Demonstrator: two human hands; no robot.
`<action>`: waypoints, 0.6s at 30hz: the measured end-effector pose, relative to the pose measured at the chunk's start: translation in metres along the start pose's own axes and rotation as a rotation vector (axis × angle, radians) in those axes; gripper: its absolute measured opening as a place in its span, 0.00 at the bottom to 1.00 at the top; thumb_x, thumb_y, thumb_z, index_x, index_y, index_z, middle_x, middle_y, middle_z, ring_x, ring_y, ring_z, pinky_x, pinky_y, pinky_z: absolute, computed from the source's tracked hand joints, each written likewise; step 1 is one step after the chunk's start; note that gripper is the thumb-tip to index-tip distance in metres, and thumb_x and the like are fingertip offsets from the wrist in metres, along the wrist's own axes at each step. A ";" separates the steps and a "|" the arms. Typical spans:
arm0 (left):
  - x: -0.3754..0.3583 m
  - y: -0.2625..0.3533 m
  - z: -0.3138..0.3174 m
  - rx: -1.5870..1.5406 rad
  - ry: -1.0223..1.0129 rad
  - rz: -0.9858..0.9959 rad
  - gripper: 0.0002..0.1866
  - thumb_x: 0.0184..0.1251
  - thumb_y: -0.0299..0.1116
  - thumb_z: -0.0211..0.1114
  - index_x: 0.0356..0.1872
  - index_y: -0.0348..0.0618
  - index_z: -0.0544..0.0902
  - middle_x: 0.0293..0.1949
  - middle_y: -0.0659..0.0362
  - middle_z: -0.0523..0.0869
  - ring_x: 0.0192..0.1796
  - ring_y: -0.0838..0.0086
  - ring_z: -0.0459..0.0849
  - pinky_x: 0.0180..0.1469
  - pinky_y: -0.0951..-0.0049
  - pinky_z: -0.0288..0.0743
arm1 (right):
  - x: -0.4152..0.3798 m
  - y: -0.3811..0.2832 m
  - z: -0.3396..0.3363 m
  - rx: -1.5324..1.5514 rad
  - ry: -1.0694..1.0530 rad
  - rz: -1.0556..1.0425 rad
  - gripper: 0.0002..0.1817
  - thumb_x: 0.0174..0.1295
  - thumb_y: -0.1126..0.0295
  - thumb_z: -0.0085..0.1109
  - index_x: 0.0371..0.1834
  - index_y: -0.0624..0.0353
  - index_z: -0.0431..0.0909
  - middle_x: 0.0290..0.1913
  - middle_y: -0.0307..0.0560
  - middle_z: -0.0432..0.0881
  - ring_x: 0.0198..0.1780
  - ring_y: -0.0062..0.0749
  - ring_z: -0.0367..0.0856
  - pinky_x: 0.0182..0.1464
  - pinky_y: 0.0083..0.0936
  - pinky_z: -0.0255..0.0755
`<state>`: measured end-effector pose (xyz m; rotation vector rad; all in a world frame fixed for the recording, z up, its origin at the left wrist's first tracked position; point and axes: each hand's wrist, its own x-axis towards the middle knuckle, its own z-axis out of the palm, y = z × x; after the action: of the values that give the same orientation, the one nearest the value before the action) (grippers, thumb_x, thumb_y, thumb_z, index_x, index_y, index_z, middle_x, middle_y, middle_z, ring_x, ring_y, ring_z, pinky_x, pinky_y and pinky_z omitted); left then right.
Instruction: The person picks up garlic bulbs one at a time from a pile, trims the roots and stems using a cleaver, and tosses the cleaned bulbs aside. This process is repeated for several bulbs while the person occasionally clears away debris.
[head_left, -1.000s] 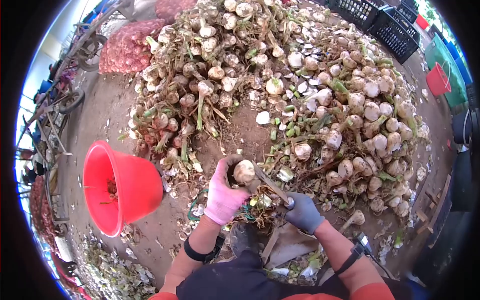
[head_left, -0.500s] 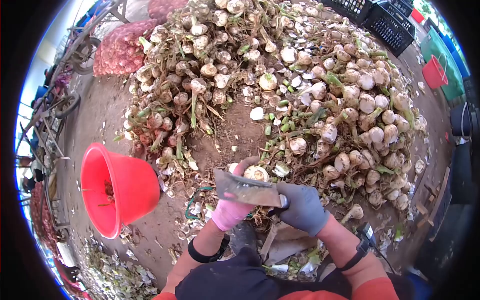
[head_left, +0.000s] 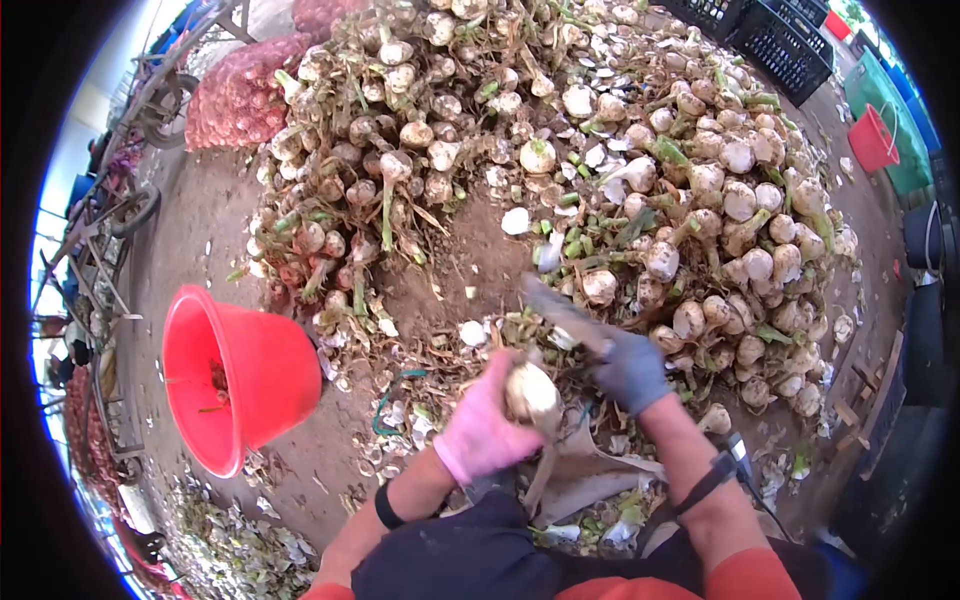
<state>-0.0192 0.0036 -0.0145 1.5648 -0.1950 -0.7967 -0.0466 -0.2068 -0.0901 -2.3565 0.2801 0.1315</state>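
Note:
My left hand (head_left: pixel 488 425), in a pink glove, holds a whitish peeled bulb (head_left: pixel 532 396) between thumb and fingers, low in the middle of the view. My right hand (head_left: pixel 632 372), in a grey glove, is closed round the handle of a wide-bladed knife (head_left: pixel 568 315). The blade is blurred, points up and left, and stands apart from the bulb. Beyond both hands lies a large heap of bulbs (head_left: pixel 740 200) with roots, leaves and cut green stems.
A red bucket (head_left: pixel 270 370) stands at the left with some scraps inside. Behind it are a filled red net sack (head_left: pixel 240 100) and a metal-framed cart (head_left: pixel 100 230). Black crates (head_left: pixel 785 50) and another red bucket (head_left: pixel 873 140) are at the upper right.
The knife has swung away from the left hand, up and to the right, with my right hand. My left hand has turned and moved slightly down, showing the bulb more fully.

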 end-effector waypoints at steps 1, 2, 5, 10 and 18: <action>0.002 -0.007 -0.007 0.059 0.007 0.095 0.34 0.51 0.25 0.75 0.57 0.41 0.65 0.42 0.60 0.80 0.45 0.77 0.80 0.46 0.77 0.77 | -0.001 0.013 -0.005 0.061 0.009 0.018 0.13 0.54 0.68 0.60 0.43 0.55 0.82 0.35 0.56 0.84 0.36 0.55 0.83 0.39 0.42 0.77; 0.006 -0.010 -0.014 0.058 0.023 0.099 0.34 0.51 0.25 0.75 0.57 0.41 0.65 0.42 0.60 0.80 0.45 0.77 0.80 0.46 0.77 0.77 | -0.004 0.014 0.003 0.061 0.002 0.003 0.13 0.54 0.68 0.60 0.43 0.55 0.82 0.35 0.56 0.84 0.36 0.55 0.83 0.39 0.42 0.77; 0.048 -0.013 -0.026 0.023 0.161 -0.106 0.34 0.54 0.26 0.75 0.58 0.37 0.65 0.44 0.60 0.83 0.48 0.77 0.81 0.53 0.77 0.76 | -0.009 0.011 0.013 0.202 0.132 0.119 0.10 0.55 0.67 0.63 0.40 0.57 0.82 0.33 0.56 0.85 0.35 0.50 0.84 0.38 0.38 0.77; 0.106 0.044 -0.002 -0.050 -0.248 0.150 0.49 0.55 0.29 0.76 0.75 0.46 0.53 0.63 0.52 0.71 0.63 0.70 0.71 0.61 0.69 0.72 | -0.004 0.039 0.044 0.604 0.062 0.269 0.07 0.53 0.71 0.68 0.35 0.58 0.82 0.30 0.49 0.84 0.31 0.33 0.82 0.37 0.31 0.75; 0.289 0.044 -0.049 1.320 0.412 0.340 0.32 0.59 0.32 0.70 0.65 0.47 0.70 0.59 0.49 0.77 0.58 0.54 0.77 0.65 0.61 0.70 | 0.019 0.053 0.043 0.756 0.062 0.648 0.03 0.55 0.74 0.67 0.28 0.62 0.83 0.26 0.44 0.85 0.28 0.26 0.81 0.34 0.25 0.75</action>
<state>0.2388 -0.1264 -0.0831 2.7657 -0.7597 0.0473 -0.0411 -0.2173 -0.1598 -1.4592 0.9383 0.2141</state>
